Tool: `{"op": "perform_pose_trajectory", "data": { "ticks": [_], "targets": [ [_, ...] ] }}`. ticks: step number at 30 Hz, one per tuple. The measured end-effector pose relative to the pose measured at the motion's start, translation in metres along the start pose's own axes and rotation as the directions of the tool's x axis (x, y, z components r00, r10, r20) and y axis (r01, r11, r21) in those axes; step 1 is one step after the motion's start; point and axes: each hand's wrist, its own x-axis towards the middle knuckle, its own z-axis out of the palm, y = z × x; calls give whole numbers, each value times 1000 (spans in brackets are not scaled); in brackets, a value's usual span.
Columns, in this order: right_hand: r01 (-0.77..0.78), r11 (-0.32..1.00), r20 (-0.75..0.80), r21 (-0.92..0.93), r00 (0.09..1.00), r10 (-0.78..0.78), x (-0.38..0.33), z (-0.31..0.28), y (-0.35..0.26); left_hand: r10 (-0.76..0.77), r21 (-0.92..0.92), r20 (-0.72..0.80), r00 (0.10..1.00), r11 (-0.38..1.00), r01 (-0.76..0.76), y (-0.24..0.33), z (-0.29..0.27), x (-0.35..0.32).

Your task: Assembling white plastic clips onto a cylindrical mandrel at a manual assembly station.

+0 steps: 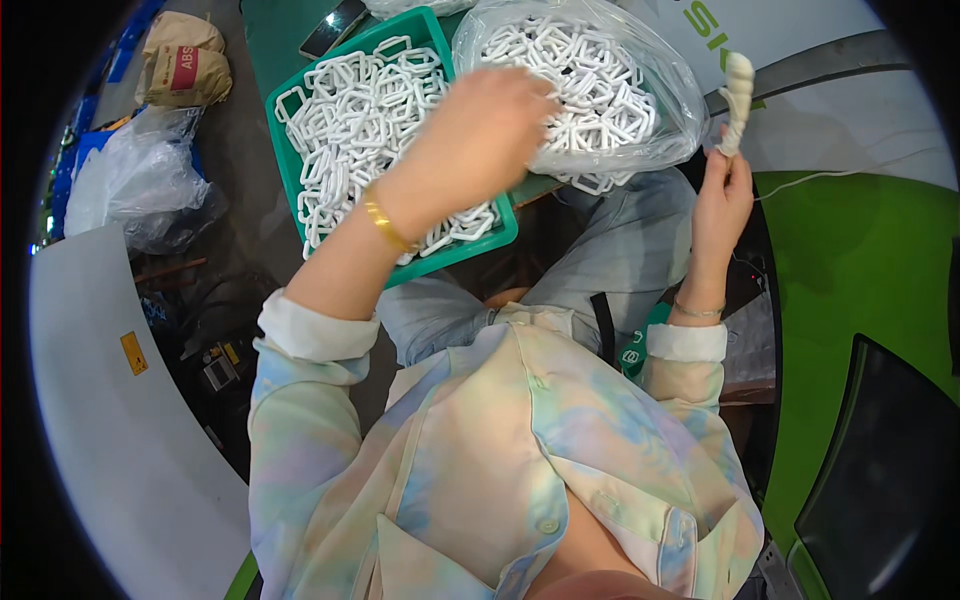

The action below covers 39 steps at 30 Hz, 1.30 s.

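My left hand [495, 130], smeared by motion, is stretched out over the gap between a green plastic crate [290, 190] and a clear plastic bag [685, 110]. Its fingers are too blurred to show whether they hold anything. The crate is full of white plastic chain-like links [350, 120], and similar white links [600, 95] fill the bag. Out to the right, my right hand [722, 200] is raised with its fingers closed around the lower end of a cream-coloured, knobbly, stick-like object [738, 95]. That object stands upright and has a short side branch; its exact kind is unclear.
A phone [333, 28] lies beyond the crate. A brown paper sack [185, 60] and crumpled clear plastic [135, 175] are at far left, above a pale curved panel [110, 390]. At right are a green surface [860, 250], a thin white cable [840, 172] and a black screen [890, 480].
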Motion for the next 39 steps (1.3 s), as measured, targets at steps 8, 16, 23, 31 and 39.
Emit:
{"op": "perform_pose_trajectory", "data": {
  "ticks": [8,16,23,31,39],
  "targets": [
    [-104,961,18,258,995,102,-45,0,-30,-503,197,6,864,848,492,-90,-45,-80],
    [-85,967,106,239,992,61,-56,16,-51,-318,430,-18,948,853,295,-86,-10,-74],
    [-30,965,161,260,987,-13,-59,19,-49,-495,505,294,818,807,307,-79,12,-63],
    [-97,954,170,282,984,50,-63,17,-58,-570,135,176,802,821,554,-118,5,-62],
    [1,970,144,243,989,-37,-60,13,-59,-539,-363,433,722,629,687,-158,-12,-45]
  ]
}}
